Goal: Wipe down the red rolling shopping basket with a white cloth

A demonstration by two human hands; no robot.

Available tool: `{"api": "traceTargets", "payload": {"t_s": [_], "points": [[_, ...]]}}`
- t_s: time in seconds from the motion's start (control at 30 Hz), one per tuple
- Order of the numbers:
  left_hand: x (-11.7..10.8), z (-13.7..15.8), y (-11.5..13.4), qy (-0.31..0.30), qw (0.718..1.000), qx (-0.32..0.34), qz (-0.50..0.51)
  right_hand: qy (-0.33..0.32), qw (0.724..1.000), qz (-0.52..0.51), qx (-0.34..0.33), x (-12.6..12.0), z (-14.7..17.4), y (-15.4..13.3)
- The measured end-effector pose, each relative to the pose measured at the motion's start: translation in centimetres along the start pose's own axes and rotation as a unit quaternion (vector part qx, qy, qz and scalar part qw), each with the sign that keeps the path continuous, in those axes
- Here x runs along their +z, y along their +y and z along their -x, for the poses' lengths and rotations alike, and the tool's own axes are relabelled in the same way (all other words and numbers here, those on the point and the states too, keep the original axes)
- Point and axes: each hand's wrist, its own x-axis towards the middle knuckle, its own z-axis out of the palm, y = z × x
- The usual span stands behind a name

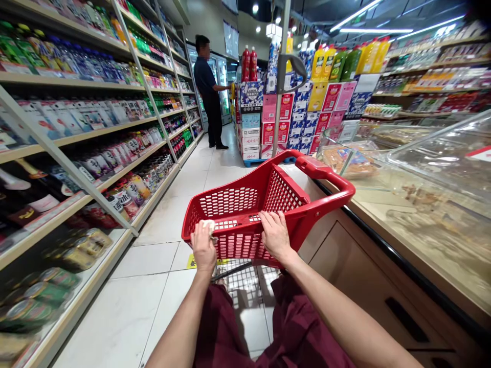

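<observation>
A red plastic shopping cart [238,231] with perforated walls stands sideways before me. Its inside shows no goods, and its handle [335,176] points to the right. My left hand [203,248] is at the near rim by the cart's left end, closed on a crumpled whitish cloth [209,225] that is partly hidden by the fingers. Farther right along the same rim, my right hand [275,235] grips the cart, its fingers bent over the edge into the basket.
Shelves of bottles and cans [115,133] line the left side. A counter with clear covers [383,194] runs along the right, close to the cart handle. Stacked drink cartons [276,122] and a grey pole [282,66] stand ahead. Another person [210,92] stands in the aisle.
</observation>
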Motion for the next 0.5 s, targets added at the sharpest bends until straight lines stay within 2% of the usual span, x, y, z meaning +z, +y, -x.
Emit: {"api": "traceTargets", "payload": {"t_s": [0.07, 0.17, 0.23, 0.3, 0.4, 0.43, 0.5], "points": [[0.0, 0.1, 0.1, 0.005, 1.0, 0.0, 0.004, 0.004, 1.0, 0.0, 0.016, 0.1, -0.1, -0.2], [0.8, -0.1, 2.5, -0.065, 0.993, 0.089, 0.048, 0.007, 1.0, 0.0, 0.024, 0.0, -0.1, -0.3], [1.0, -0.3, 3.3, -0.098, 0.986, 0.116, 0.068, 0.005, 1.0, -0.001, 0.012, -0.1, 0.0, -0.1], [0.7, -0.3, 2.6, -0.088, 0.991, 0.075, 0.065, 0.002, 1.0, -0.002, 0.003, -0.2, 0.0, 0.0], [0.3, -0.2, 1.3, -0.007, 0.997, -0.068, 0.034, 0.003, 1.0, -0.004, 0.01, -0.1, 0.0, 0.0], [0.4, -0.2, 1.4, 0.012, 0.995, -0.09, 0.031, 0.005, 1.0, -0.005, 0.017, -0.1, 0.0, 0.0], [1.1, -0.2, 2.8, -0.002, 0.998, -0.049, 0.049, 0.011, 1.0, -0.009, 0.026, 0.0, 0.0, -0.1]]}}
